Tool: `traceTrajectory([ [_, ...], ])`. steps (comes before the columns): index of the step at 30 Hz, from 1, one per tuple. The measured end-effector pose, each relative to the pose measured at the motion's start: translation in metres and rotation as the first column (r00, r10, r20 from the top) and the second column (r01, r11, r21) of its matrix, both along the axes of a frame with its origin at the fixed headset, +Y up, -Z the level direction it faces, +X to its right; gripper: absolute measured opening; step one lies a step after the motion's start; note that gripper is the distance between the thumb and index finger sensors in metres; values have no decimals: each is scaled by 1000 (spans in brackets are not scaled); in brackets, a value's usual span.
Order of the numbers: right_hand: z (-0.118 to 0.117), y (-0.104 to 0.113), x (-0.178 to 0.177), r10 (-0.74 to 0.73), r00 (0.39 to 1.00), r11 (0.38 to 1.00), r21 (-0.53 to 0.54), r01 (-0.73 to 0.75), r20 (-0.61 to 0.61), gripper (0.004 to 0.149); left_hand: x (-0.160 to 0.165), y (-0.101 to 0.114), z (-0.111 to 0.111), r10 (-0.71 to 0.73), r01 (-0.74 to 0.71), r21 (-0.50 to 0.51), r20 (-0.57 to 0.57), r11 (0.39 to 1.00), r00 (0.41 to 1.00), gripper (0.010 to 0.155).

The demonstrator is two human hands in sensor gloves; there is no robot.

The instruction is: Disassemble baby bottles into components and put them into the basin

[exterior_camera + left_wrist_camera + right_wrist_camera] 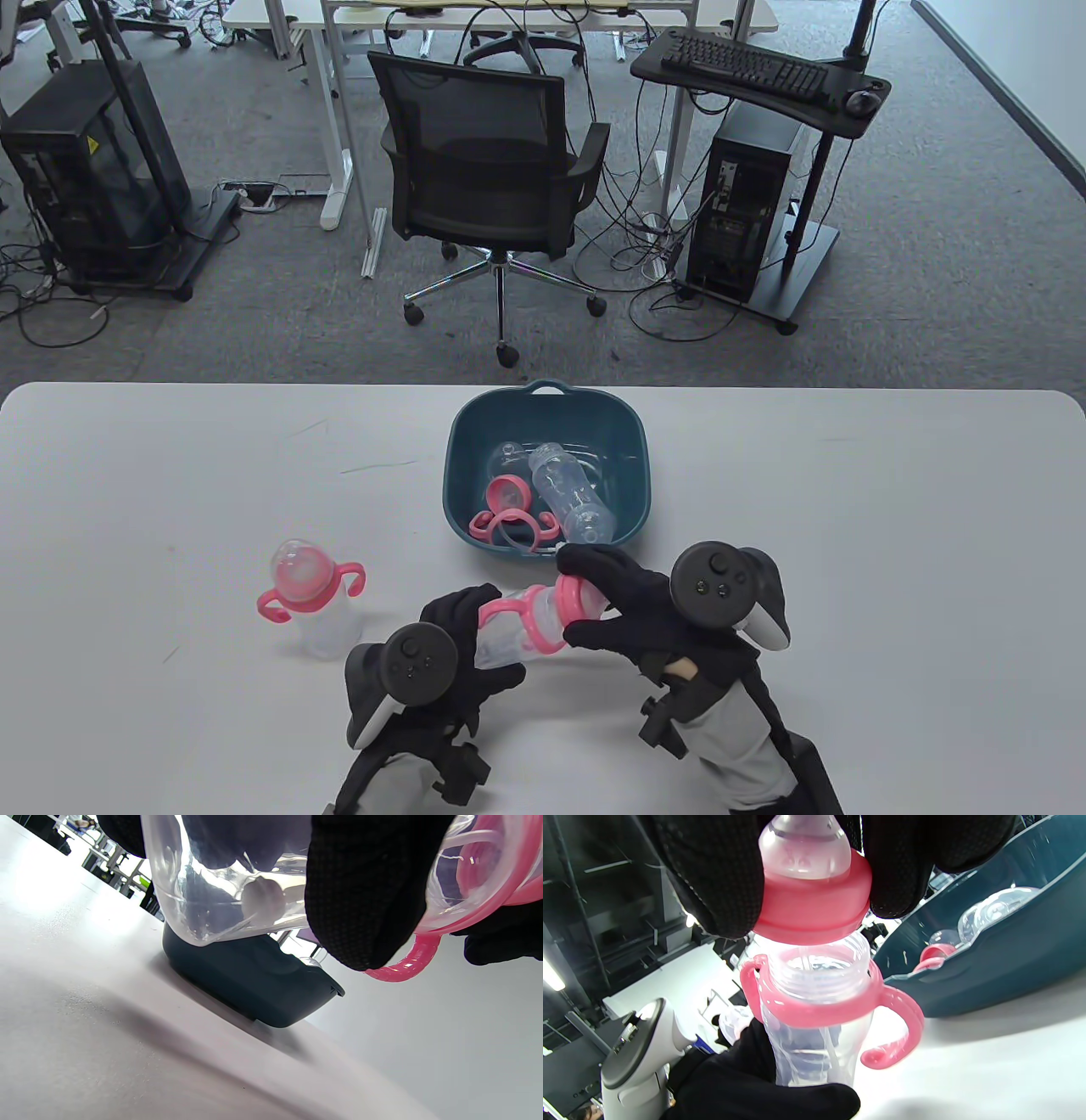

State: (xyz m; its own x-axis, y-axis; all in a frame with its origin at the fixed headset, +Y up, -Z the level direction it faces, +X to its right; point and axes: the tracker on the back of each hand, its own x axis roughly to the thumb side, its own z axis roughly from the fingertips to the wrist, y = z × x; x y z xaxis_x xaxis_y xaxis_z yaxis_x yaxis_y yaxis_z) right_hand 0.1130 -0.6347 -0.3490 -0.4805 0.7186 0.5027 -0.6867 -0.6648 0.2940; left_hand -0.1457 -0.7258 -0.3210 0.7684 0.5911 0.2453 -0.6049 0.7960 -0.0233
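My left hand (475, 632) grips the clear body of a baby bottle (509, 637) held on its side just above the table. My right hand (615, 607) grips its pink screw collar with the teat (812, 899); the right wrist view shows the collar lifted off the bottle's threaded neck (818, 974). A pink handle ring (831, 1005) still sits round the neck. The teal basin (628, 424) lies just beyond, holding a clear bottle (570, 492), a pink collar, a handle ring and a clear cap. Another whole bottle (314, 598) with pink handles stands left of my hands.
The white table (848, 526) spreads wide on both sides of the basin. Behind its far edge stand an office chair (492, 170) and computer towers on the carpet.
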Motion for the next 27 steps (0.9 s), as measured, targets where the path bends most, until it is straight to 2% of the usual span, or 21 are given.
traceTrajectory([
  [9, 12, 23, 10, -124, 991, 985, 130, 117, 49, 75, -3, 0, -1, 25, -25, -4, -8, 1000, 1000, 92],
  [17, 20, 40, 19, -254, 957, 941, 263, 212, 137, 75, -3, -1, -1, 22, -22, -11, -7, 1000, 1000, 92],
  [27, -2, 66, 25, -311, 922, 916, 331, 226, 230, 75, -4, -2, -1, 32, -32, -24, -10, 999, 999, 92],
])
